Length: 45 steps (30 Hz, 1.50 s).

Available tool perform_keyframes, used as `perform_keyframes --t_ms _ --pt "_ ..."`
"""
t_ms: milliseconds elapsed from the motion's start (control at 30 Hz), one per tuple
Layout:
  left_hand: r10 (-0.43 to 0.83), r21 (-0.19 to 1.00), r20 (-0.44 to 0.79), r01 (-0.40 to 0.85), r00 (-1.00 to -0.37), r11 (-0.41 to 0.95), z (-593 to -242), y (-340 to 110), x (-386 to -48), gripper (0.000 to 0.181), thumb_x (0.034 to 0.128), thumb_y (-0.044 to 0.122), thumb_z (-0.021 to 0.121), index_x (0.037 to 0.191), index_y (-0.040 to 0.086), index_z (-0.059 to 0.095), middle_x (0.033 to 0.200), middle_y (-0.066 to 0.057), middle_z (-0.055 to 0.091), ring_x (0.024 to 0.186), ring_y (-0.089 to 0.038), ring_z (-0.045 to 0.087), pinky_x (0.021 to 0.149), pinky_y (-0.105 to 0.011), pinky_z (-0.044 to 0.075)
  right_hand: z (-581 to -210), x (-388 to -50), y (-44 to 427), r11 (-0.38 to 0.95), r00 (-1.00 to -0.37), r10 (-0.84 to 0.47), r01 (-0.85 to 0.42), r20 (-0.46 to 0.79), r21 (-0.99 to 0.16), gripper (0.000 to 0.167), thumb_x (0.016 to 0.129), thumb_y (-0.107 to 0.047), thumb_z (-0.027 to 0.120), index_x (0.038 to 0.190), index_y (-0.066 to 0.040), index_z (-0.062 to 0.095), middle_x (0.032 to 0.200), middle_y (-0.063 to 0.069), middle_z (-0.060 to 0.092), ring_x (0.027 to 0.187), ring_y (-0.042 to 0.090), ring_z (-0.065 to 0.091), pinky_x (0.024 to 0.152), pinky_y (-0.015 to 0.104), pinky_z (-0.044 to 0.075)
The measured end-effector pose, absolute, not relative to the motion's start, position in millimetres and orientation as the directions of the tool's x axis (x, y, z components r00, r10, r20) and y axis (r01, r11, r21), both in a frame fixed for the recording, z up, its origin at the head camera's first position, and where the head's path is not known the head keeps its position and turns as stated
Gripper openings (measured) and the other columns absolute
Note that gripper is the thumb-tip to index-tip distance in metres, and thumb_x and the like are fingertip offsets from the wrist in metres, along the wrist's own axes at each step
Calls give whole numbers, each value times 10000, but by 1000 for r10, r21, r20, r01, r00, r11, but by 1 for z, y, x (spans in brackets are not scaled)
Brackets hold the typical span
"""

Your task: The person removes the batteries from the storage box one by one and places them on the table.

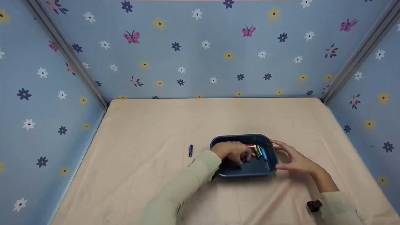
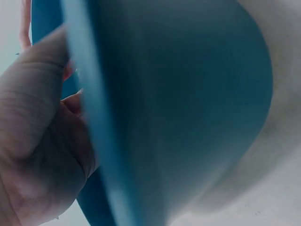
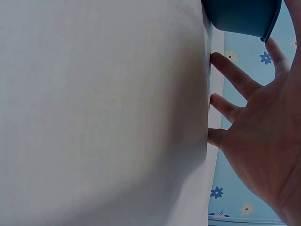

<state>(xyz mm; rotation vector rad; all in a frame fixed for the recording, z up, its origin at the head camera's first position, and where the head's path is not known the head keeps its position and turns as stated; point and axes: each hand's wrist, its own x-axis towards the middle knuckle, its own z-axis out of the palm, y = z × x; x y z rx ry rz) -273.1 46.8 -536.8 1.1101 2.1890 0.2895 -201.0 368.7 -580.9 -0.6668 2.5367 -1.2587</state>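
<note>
A dark blue tray (image 1: 247, 175) holds several small coloured batteries or markers (image 1: 258, 151), too small to tell which. The left hand (image 1: 233, 151) reaches over the tray's left side, its fingers bent down inside; whether they pinch anything cannot be made out. In the left wrist view the tray's wall (image 2: 188, 94) hides the fingertips of that hand (image 2: 47, 136). At the tray's right side is the right hand (image 1: 295, 161), fingers spread; in the right wrist view, one fingertip of this hand (image 3: 263, 117) meets the rim of the tray (image 3: 244, 16).
A small dark blue cylinder (image 1: 191, 150) lies on the cloth-covered table (image 1: 150, 131), left of the tray. Flower-patterned blue panels (image 1: 212, 37) stand behind and at both sides, with grey metal posts (image 1: 359, 51) at the back corners.
</note>
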Motion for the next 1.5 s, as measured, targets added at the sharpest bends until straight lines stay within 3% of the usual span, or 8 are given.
perform_keyframes --t_ms 367,533,767,867,933,1067,1267,1500 --pt "779 428 -458 661 -428 616 -541 48 -276 629 993 129 833 1551 325 621 1252 -40 705 1068 -161 633 943 -319 525 -582 -204 369 501 -863 -506 -295 2 -814 969 935 -155 874 1762 -269 381 1771 146 473 1435 -170 442 1211 937 183" --pt "767 427 -467 647 -440 631 -540 47 -275 592 993 90 831 1524 292 664 1351 -57 734 1182 -192 676 1040 -381 582 -582 -203 370 517 -869 -494 -284 -11 -808 963 941 -177 880 1759 -288 384 1774 142 468 1430 -185 426 1212 938 174" --pt "742 434 -474 607 -475 666 -546 49 -277 610 959 38 846 1488 307 706 1205 8 742 1060 -136 666 870 -301 544 -580 -202 369 530 -873 -488 -283 -14 -800 965 940 -183 881 1760 -290 382 1774 151 472 1490 -68 459 1216 934 176" --pt "748 443 -466 606 -474 660 -542 47 -276 592 958 44 853 1479 293 720 1207 -4 762 1046 -137 683 862 -297 557 -581 -202 370 538 -874 -486 -285 -15 -794 969 936 -197 881 1760 -300 380 1775 141 475 1496 -56 460 1215 935 182" --pt "757 446 -458 615 -467 650 -539 45 -275 585 959 47 855 1478 280 722 1242 -27 774 1061 -152 701 875 -311 576 -582 -202 370 532 -872 -490 -289 -11 -796 969 937 -194 880 1760 -297 380 1777 135 474 1466 -113 444 1213 936 181" --pt "765 448 -455 625 -456 639 -534 45 -274 586 965 56 854 1491 271 711 1287 -44 772 1093 -163 706 893 -323 584 -582 -202 370 537 -874 -485 -282 -18 -795 968 939 -203 880 1760 -312 379 1779 121 471 1499 -1 467 1209 937 186" --pt "777 429 -453 657 -438 620 -523 44 -279 554 987 58 816 1498 237 699 1377 -80 763 1200 -197 702 1004 -360 588 -583 -203 369 511 -867 -498 -288 -6 -810 962 941 -162 873 1761 -271 382 1778 152 462 1496 -31 470 1205 941 183" --pt "783 449 -452 649 -428 614 -513 36 -284 532 973 40 804 1471 194 699 1305 -71 759 1061 -138 655 885 -261 523 -582 -202 369 532 -873 -488 -284 -15 -798 977 928 -200 873 1763 -295 375 1775 153 469 1570 467 469 1197 950 182"
